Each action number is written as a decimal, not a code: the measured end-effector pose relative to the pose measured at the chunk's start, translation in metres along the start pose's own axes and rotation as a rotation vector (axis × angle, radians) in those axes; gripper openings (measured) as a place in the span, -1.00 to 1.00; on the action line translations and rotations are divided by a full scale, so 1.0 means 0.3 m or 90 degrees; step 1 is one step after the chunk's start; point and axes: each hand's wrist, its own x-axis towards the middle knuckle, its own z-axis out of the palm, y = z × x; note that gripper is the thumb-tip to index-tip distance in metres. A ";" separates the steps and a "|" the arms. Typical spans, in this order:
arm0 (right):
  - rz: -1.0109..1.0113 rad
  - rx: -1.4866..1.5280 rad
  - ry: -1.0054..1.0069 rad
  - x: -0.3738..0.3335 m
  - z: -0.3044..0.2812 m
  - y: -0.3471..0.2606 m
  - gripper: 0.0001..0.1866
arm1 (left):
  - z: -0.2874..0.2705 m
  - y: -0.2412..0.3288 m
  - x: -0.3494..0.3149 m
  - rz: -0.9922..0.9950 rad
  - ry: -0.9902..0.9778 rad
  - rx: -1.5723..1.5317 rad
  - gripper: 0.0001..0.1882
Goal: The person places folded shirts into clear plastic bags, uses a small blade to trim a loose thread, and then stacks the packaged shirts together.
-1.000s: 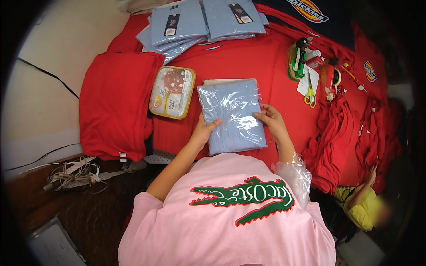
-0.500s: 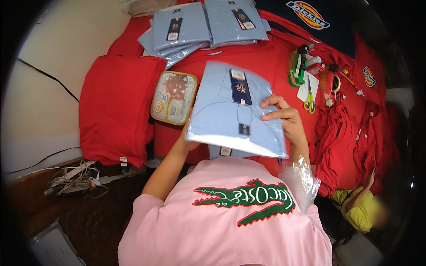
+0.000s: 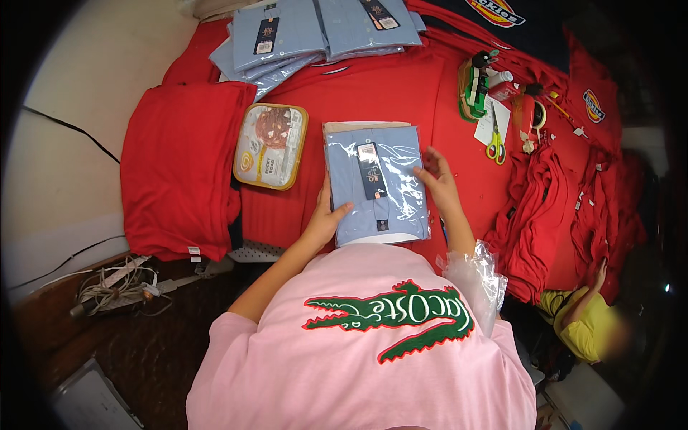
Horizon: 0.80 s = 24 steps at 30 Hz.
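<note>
A folded light-blue shirt in a clear plastic bag (image 3: 401, 161) lies in front of me, with a dark hang tag on its front. Pale edges of something beneath it show at its far and left sides. My left hand (image 3: 326, 218) grips its near left edge, thumb on top, the other fingers partly hidden. At the right edge, my right hand (image 3: 443, 185) has its thumb against the bag and its fingers apart.
Bagged blue shirts (image 3: 290, 32) are stacked at the far side. Left are a lidded tub (image 3: 271, 147) and folded red cloth (image 3: 179, 168). Scissors (image 3: 494, 143), a green tape dispenser (image 3: 473, 93) and crumpled red garments (image 3: 534, 215) lie right. A person in yellow (image 3: 580, 333) is at lower right.
The bagged shirt has come down from a tilted, lifted position to lie flat. My left hand has come into view at its left edge; my right hand has loosened at the right edge.
</note>
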 end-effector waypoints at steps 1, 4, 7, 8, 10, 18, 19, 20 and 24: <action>0.069 0.006 -0.040 -0.023 0.030 -0.021 -0.27 | -0.004 -0.009 -0.013 0.009 -0.011 0.005 0.09; 0.166 0.012 -0.093 -0.052 0.075 -0.017 -0.15 | -0.011 -0.057 -0.015 0.045 -0.012 0.018 0.10; 0.212 0.036 -0.109 -0.026 0.057 -0.032 -0.08 | -0.012 0.108 0.041 0.120 0.091 0.239 0.04; 0.208 0.034 -0.111 -0.017 0.047 -0.021 -0.07 | -0.007 0.182 0.063 0.154 0.119 0.264 0.03; 0.207 0.040 -0.107 -0.013 0.050 -0.029 -0.06 | -0.025 0.388 0.215 0.334 0.116 0.375 -0.12; 0.211 0.089 -0.091 -0.001 0.068 0.028 -0.04 | 0.005 0.706 1.008 0.514 0.187 0.884 -0.17; 0.207 0.105 -0.094 -0.013 0.068 0.022 -0.06 | 0.006 0.735 1.056 0.490 0.156 0.892 -0.17; 0.187 0.095 -0.091 0.001 0.069 0.014 -0.07 | -0.017 0.763 1.090 0.463 0.128 0.900 -0.18; 0.240 0.113 -0.083 -0.004 0.077 -0.006 -0.08 | -0.101 0.819 1.032 0.544 0.121 0.779 -0.18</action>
